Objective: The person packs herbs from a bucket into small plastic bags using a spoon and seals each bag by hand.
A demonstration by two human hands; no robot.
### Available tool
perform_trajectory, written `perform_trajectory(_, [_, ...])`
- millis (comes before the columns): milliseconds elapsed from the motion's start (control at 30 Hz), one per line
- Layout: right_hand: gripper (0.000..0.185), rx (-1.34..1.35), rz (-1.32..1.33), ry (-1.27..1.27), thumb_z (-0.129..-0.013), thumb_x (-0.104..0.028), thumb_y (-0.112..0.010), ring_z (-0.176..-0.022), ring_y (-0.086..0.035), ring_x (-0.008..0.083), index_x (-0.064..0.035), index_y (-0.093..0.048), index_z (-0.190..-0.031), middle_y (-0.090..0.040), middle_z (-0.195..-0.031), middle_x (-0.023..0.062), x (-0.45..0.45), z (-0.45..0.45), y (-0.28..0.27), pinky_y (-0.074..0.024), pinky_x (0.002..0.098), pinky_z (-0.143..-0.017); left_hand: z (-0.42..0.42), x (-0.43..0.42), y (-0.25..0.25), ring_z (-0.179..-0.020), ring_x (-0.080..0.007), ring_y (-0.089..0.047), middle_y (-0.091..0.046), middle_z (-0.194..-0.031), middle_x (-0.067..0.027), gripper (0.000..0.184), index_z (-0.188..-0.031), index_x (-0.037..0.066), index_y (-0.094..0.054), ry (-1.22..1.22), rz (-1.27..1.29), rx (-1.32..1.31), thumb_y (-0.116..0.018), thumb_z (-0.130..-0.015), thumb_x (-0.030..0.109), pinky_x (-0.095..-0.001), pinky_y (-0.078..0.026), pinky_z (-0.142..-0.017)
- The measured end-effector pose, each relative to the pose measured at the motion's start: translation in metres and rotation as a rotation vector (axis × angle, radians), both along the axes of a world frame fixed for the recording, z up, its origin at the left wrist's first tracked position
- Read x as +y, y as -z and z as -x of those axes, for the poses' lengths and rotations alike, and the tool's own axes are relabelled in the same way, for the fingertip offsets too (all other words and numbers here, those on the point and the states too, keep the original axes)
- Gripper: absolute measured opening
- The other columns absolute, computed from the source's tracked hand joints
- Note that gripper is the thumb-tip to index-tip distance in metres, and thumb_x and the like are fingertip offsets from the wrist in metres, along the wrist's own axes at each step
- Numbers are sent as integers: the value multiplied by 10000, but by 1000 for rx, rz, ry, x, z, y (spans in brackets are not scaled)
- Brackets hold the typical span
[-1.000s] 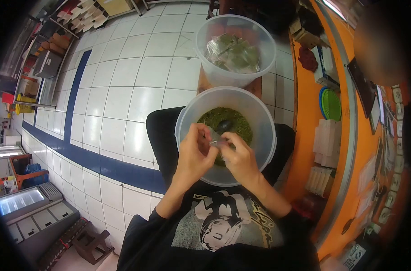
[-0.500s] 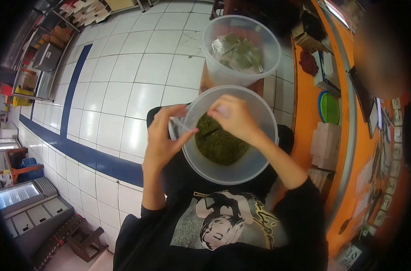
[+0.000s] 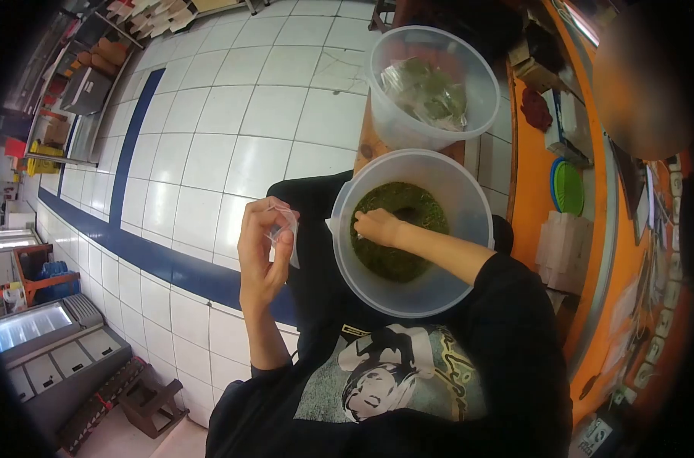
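Note:
My left hand (image 3: 263, 243) holds a small clear plastic bag (image 3: 292, 235) between thumb and fingers, to the left of the near tub. The near tub (image 3: 469, 259) is translucent and round, with a green, leafy mixture (image 3: 396, 263) at its bottom. Inside it, over the mixture, is my right hand (image 3: 379, 227) with its fingers curled; something small and pale shows at the fingertips, too small to name. Just beyond stands a second translucent tub (image 3: 476, 84), containing several clear packets of green stuff (image 3: 431, 95).
Under the far tub is a wooden surface (image 3: 370, 149). Along the right runs an orange counter (image 3: 531, 221) with white boxes (image 3: 564, 248) and a green round basket (image 3: 570, 187). A brown stool (image 3: 152, 408) stands on the tiled floor at lower left.
My hands have moved apart. The left went leftward out of the tub with the bag, and the right reached down into the near tub. The view has shifted, so both tubs appear further right.

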State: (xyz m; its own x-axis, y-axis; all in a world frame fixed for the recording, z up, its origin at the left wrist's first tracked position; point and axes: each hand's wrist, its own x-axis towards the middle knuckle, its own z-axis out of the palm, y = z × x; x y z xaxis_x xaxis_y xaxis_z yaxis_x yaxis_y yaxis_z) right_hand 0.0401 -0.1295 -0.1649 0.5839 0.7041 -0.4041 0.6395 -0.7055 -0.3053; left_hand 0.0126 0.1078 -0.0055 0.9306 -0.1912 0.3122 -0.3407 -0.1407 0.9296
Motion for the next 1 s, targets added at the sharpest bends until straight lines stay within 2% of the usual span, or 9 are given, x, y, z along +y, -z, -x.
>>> perform_trajectory(67, [169, -61, -248, 112, -798, -68, -619, -844, -648, 389, -16, -613, -959, -603, -986, 178, -5, 1, -6, -530, 462, -757, -3, -3, 0, -1004, -237, -554, -469, -1110, -146, 208, -1056, 2, -522, 21, -3, -13, -572, -916, 146, -351, -453, -884])
perform_trajectory(200, [225, 24, -286, 373, -796, -37, -608, -860, -621, 428, -3, -569, -1015, -602, -960, 223, -20, -11, -64, -506, 478, -756, -7, -4, -5, -1047, -240, -528, -434, -1149, -151, 266, -1105, 3, -517, 80, 30, -32, -563, -906, 174, -358, -430, -909])
perform_trajectory(300, [220, -111, -712, 586, -826, -74, -573, -857, -586, 480, 23, -548, -1021, -602, -862, 282, -39, -16, -59, -470, 529, -767, -9, -7, 1, -1090, -241, -509, -432, -1170, -162, 276, -1123, 3, -514, 40, 34, 3, -553, -912, 177, -355, -425, -919])
perform_trajectory(400, [237, 145, -562, 667, -828, -88, -577, -793, -572, 511, 52, -535, -1015, -605, -761, 280, -45, -1, -27, -469, 532, -750, -8, -16, -2, -1104, -245, -508, -455, -1175, -167, 258, -1102, 5, -520, -12, 37, 7, -568, -906, 166, -358, -422, -931])
perform_trajectory(467, [230, 81, -524, 600, -846, -84, -549, -697, -632, 441, 77, -528, -1008, -614, -694, 251, -45, 9, -5, -522, 485, -633, -7, -17, -4, -1101, -247, -516, -474, -1160, -165, 241, -1076, 3, -521, -17, 26, -36, -583, -896, 151, -361, -422, -935])
perform_trajectory(533, [210, 578, -393, 879, -863, -68, -508, -634, -683, 310, 90, -516, -1001, -622, -696, 217, -39, 7, -29, -540, 392, -494, -2, -15, -9, -1098, -249, -523, -494, -1144, -164, 226, -1050, 2, -521, -34, 11, -74, -597, -886, 137, -363, -422, -938])
perform_trajectory(567, [191, 590, -331, 920, -876, -50, -477, -600, -689, 212, 84, -504, -1009, -629, -726, 184, -39, -2, -34, -524, 326, -411, 2, -14, -13, -1088, -250, -532, -511, -1122, -160, 211, -1016, 1, -522, -54, 47, -69, -614, -867, 119, -365, -422, -938])
perform_trajectory(767, [125, 664, -791, 1140, -893, -79, -563, -624, -698, 202, 20, -517, -954, -598, -734, 112, -77, -8, -119, -379, 240, -337, 9, -11, -12, -1062, -246, -551, -535, -1082, -157, 184, -917, 7, -530, -84, 130, -33, -658, -787, 31, -361, -430, -926])
perform_trajectory(1000, [117, 489, -1249, 1354, -926, -115, -570, -611, -679, 188, -7, -533, -951, -616, -764, 96, -126, 34, -170, -331, 215, -339, 8, -47, -10, -996, -226, -564, -547, -1056, -163, 193, -875, 4, -546, 59, 199, 4, -673, -736, -33, -347, -453, -879])
